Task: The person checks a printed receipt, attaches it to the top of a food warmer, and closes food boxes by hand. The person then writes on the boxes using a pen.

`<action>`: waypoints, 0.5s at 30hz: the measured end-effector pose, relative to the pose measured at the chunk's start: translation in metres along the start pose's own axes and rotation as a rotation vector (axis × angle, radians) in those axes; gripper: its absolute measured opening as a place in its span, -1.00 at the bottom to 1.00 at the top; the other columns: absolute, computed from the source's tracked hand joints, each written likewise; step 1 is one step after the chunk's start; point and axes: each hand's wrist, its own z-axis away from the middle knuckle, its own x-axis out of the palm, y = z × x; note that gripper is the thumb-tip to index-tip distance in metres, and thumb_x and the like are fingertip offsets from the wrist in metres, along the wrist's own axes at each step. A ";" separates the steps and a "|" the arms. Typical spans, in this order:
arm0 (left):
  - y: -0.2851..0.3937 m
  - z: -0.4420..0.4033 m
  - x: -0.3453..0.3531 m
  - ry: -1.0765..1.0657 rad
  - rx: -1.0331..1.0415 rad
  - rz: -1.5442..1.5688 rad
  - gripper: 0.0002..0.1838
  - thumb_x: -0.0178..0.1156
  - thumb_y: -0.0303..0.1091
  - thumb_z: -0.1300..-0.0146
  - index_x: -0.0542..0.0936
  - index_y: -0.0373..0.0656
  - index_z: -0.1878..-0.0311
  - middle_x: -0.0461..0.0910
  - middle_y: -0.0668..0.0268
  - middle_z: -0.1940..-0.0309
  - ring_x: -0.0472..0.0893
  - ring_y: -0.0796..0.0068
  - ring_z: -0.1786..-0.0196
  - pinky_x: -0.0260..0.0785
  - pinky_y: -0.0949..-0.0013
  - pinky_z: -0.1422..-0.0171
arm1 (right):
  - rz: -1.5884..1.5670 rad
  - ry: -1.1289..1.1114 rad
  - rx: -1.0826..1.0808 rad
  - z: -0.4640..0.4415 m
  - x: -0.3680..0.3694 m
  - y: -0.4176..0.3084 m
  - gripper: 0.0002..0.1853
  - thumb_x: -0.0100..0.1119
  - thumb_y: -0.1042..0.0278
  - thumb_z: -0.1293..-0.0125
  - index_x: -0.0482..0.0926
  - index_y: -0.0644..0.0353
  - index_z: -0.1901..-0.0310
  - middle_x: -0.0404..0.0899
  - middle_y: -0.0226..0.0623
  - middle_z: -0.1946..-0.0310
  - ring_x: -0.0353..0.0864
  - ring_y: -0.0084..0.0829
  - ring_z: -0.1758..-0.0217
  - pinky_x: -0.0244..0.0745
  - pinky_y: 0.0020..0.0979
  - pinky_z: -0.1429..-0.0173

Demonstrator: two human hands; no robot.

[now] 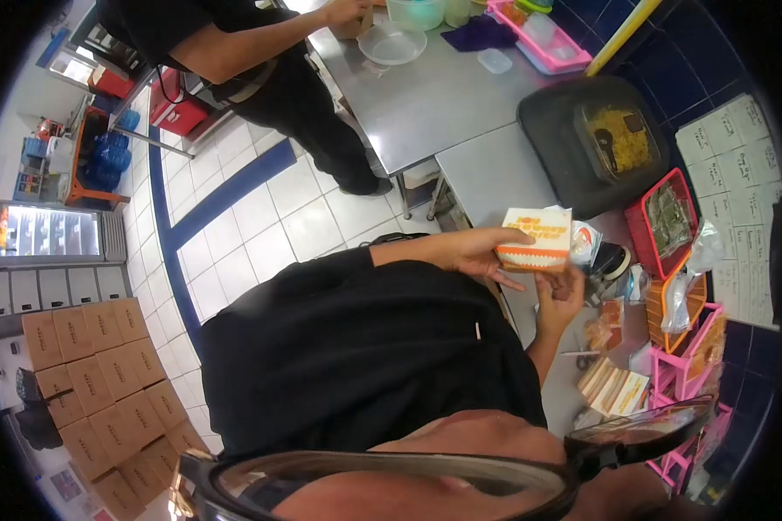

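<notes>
A small white food carton [534, 237] with orange lettering and an orange lower band is held up in front of my body, over the edge of the metal counter. My left hand [487, 250] grips its left side, thumb on top and the other fingers underneath. At the carton's lower right edge, my right hand [561, 293] has its fingertips bent against it. Just behind the carton is a shiny white packet [586, 243]. A stack of flat orange-and-white cartons [613, 388] lies on the counter beyond my right forearm.
A black container with yellow food [621, 139], a red basket [669, 217], an orange basket [676, 304] and pink racks [669, 373] line the wall. Another person [269, 78] stands at the far table [460, 95]. Several brown boxes [104, 391] are stacked on the left.
</notes>
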 end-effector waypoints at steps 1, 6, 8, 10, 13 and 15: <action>-0.001 0.001 0.001 0.024 0.063 0.002 -0.46 0.20 -0.20 -0.34 0.29 -0.16 -0.30 0.50 0.20 -0.16 0.55 0.31 -0.20 0.51 -0.03 -0.25 | -0.274 -0.045 0.105 0.002 0.005 -0.006 -0.35 0.49 0.55 -0.01 0.37 0.27 -0.14 0.55 -0.21 0.10 0.63 -0.36 0.12 0.57 -0.36 -0.02; -0.005 0.004 0.005 0.109 0.161 -0.088 -0.41 0.26 -0.27 -0.31 0.27 -0.18 -0.32 0.46 0.12 -0.18 0.59 0.34 -0.16 0.55 0.32 -0.22 | -0.366 0.036 0.099 0.006 0.034 0.000 -0.22 0.51 0.52 -0.02 0.19 0.22 -0.22 0.42 -0.15 -0.12 0.59 -0.34 -0.05 0.59 -0.33 -0.07; -0.007 0.004 0.000 0.102 0.173 -0.100 -0.39 0.28 -0.29 -0.30 0.26 -0.18 -0.33 0.45 0.10 -0.20 0.61 0.37 -0.13 0.55 0.41 -0.23 | -0.420 0.142 0.005 0.004 0.040 -0.001 -0.27 0.51 0.55 -0.01 0.22 0.22 -0.14 0.44 -0.13 -0.11 0.60 -0.31 -0.09 0.60 -0.33 -0.08; -0.006 0.006 -0.006 -0.021 0.054 0.016 -0.40 0.24 -0.24 -0.32 0.25 -0.19 -0.34 0.44 0.11 -0.21 0.59 0.35 -0.15 0.56 0.24 -0.22 | -0.384 0.099 0.014 0.004 0.035 -0.003 -0.30 0.51 0.54 -0.02 0.23 0.21 -0.11 0.49 -0.15 -0.07 0.60 -0.33 -0.06 0.59 -0.35 -0.07; -0.007 0.016 -0.001 -0.019 0.095 -0.022 -0.44 0.19 -0.20 -0.37 0.29 -0.26 -0.32 0.50 0.15 -0.14 0.61 0.29 -0.12 0.55 0.12 -0.19 | -0.312 0.037 0.037 -0.001 0.030 -0.006 -0.34 0.50 0.57 -0.03 0.24 0.20 -0.08 0.56 -0.16 0.01 0.62 -0.36 -0.02 0.58 -0.39 -0.05; -0.006 0.017 -0.002 -0.022 0.096 -0.058 -0.42 0.18 -0.17 -0.36 0.28 -0.25 -0.33 0.48 0.12 -0.16 0.58 0.28 -0.15 0.53 0.01 -0.19 | -0.274 0.016 0.052 -0.002 0.028 -0.011 -0.34 0.49 0.61 -0.02 0.24 0.20 -0.07 0.58 -0.16 0.03 0.63 -0.36 0.00 0.59 -0.41 -0.03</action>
